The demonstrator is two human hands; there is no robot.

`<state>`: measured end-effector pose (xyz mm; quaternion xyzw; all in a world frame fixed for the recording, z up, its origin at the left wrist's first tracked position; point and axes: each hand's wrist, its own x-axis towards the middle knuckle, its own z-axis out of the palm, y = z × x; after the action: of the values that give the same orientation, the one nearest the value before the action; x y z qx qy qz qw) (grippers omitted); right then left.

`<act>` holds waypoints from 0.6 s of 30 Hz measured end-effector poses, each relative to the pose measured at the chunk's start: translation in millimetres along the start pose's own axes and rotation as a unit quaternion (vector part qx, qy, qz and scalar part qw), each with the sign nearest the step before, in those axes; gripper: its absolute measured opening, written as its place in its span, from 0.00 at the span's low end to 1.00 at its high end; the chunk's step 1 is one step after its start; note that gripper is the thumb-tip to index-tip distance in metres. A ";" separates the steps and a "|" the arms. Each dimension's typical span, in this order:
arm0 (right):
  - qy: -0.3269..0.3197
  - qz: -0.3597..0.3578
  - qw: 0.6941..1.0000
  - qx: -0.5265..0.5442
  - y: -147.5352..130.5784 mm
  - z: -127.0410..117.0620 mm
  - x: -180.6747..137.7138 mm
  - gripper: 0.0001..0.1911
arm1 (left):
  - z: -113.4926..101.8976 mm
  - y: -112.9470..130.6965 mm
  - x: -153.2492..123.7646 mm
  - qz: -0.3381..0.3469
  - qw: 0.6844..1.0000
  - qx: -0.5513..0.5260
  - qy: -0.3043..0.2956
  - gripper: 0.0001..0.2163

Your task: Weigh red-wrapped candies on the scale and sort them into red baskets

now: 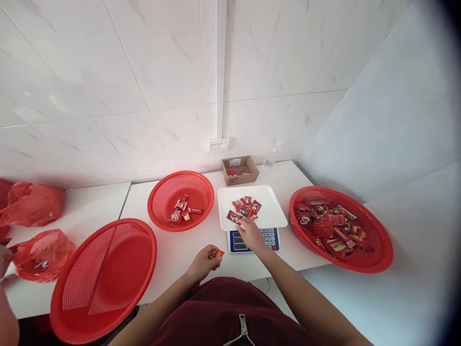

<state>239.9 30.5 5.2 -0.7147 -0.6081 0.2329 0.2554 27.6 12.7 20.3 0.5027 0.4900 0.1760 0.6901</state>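
Observation:
My left hand (204,262) is closed around a small red wrapped candy (218,253), just in front of the table's near edge. At the front of a white weighing tray (272,210), the fingers of my right hand (250,233) pinch a dark red candy packet (234,216). Several red wrapped candies (247,206) lie in a loose pile on the tray beside it. Under the tray sits a blue digital scale (236,246), its keypad partly covered by my right hand and wrist.
A red basket (382,259) heaped with candies stands at right. Another basket (154,197) with several candies is left of the tray; a third basket (144,240) is nearer. Behind are a cardboard box (237,179) and clear bottle (269,161). Red bags (36,204) and another person's hand (4,259) are far left.

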 end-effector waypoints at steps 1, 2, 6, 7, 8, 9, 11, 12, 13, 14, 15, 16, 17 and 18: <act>-0.004 -0.029 0.999 -0.025 0.0 2.2 6.8 0.16 | -1.3 -0.7 -1.7 0.002 1.000 -0.002 0.003 0.17; -0.016 -0.049 0.998 -0.045 0.0 4.5 13.1 0.18 | -2.8 -1.5 -3.6 0.004 1.000 -0.004 0.006 0.16; -0.048 -0.019 0.997 -0.060 2.0 11.8 30.6 0.23 | -9.9 -4.6 -11.7 0.013 1.000 -0.013 0.021 0.16; -0.047 -0.003 0.998 -0.052 2.4 12.3 32.7 0.24 | -11.5 -5.3 -13.3 0.014 0.999 -0.013 0.025 0.15; -0.042 0.010 0.998 -0.045 2.4 11.9 33.9 0.24 | -12.9 -5.6 -14.6 0.014 0.999 -0.014 0.029 0.15; -0.037 0.018 0.998 -0.044 1.4 10.6 33.9 0.24 | -13.9 -5.4 -15.6 0.014 0.999 -0.017 0.035 0.16; -0.029 0.037 0.999 0.000 -4.6 4.5 30.0 0.24 | -14.9 -2.8 -16.9 0.017 0.998 -0.029 0.048 0.21; -0.029 0.052 0.996 0.061 -9.9 -0.2 25.9 0.24 | -14.6 0.0 -17.5 0.020 0.998 -0.036 0.054 0.24; -0.035 0.068 0.987 0.143 -16.5 -6.0 20.4 0.25 | -13.9 4.0 -18.1 0.023 0.997 -0.044 0.059 0.27; -0.046 0.082 0.967 0.239 -24.3 -12.7 13.7 0.27 | -12.6 9.3 -18.9 0.024 0.997 -0.052 0.061 0.28; -0.061 0.092 0.938 0.330 -32.6 -20.1 6.1 0.28 | -10.9 15.9 -19.9 0.027 0.996 -0.057 0.058 0.26; -0.075 0.094 0.912 0.392 -41.1 -28.0 -1.9 0.29 | -8.7 23.7 -21.1 0.031 0.996 -0.062 0.052 0.24; -0.087 0.090 0.896 0.426 -49.3 -36.0 -10.0 0.29 | -6.1 32.5 -22.6 0.037 0.996 -0.065 0.046 0.22; -0.097 0.085 0.888 0.441 -56.7 -43.9 -17.7 0.29 | -3.2 42.1 -24.3 0.047 0.996 -0.069 0.039 0.20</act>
<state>223.0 16.8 75.7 -0.5510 -0.4018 0.5662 0.4631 24.2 14.8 68.9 0.4689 0.4790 0.2611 0.6946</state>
